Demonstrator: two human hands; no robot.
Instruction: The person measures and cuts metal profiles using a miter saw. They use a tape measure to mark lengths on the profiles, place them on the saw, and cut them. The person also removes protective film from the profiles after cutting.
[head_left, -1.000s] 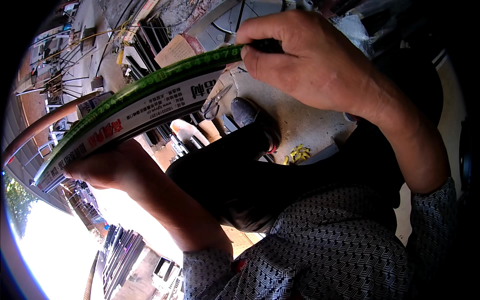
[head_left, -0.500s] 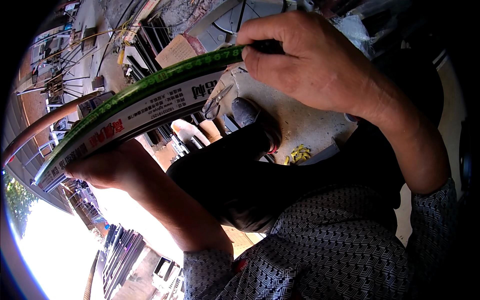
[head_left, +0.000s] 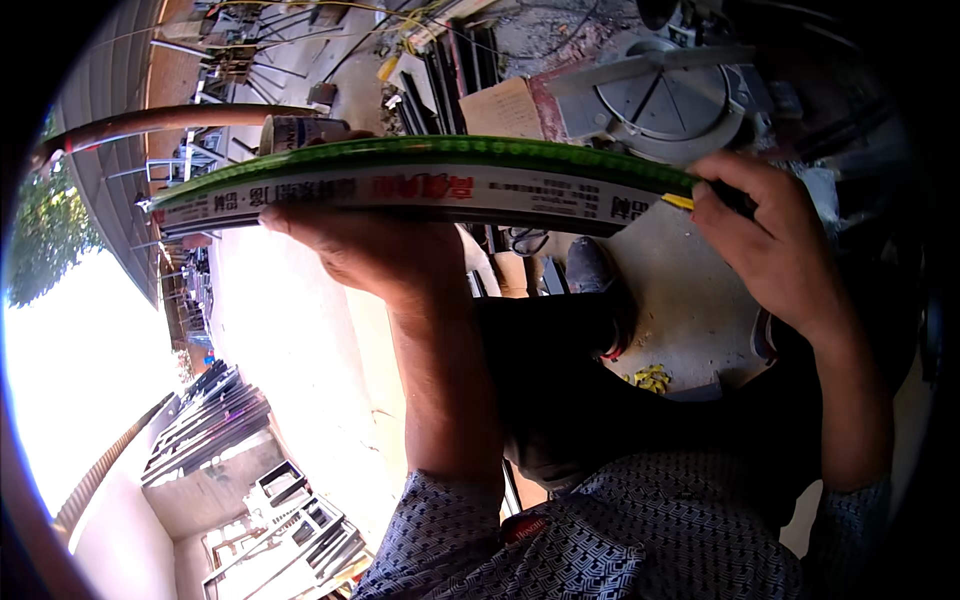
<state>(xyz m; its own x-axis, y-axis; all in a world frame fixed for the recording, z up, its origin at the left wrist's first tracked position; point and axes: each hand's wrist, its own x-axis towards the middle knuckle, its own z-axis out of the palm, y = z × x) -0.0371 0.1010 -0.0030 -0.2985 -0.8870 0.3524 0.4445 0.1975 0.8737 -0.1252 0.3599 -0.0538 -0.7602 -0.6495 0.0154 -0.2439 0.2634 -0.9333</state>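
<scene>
A long metal profile [head_left: 390, 195] spans the view in front of me, nearly level and bent into an arc by the lens. Green film covers its upper face, white printed film its side; a dark edge shows below. Under its middle-left part is my left hand [head_left: 405, 255], closed around it, thumb along the lower edge and the other fingers hidden behind. My right hand [head_left: 775, 240] pinches at the profile's right end, thumb against the fingers. A small yellow piece [head_left: 678, 201] sticks out by the right fingertips; its kind is unclear.
Beyond the profile stands a round grey slotted saw table [head_left: 668, 95], with cardboard [head_left: 500, 108] beside it. Scissors [head_left: 527, 240] and yellow scraps [head_left: 652, 378] lie low near my shoe [head_left: 590, 265]. Dark bars [head_left: 210, 425] and frames [head_left: 300, 535] are stacked at lower left.
The profile has swung from a slant to nearly level and shifted right. Both hands sit further right, the right one lower. The yellow piece now shows by the right fingers; my view has turned.
</scene>
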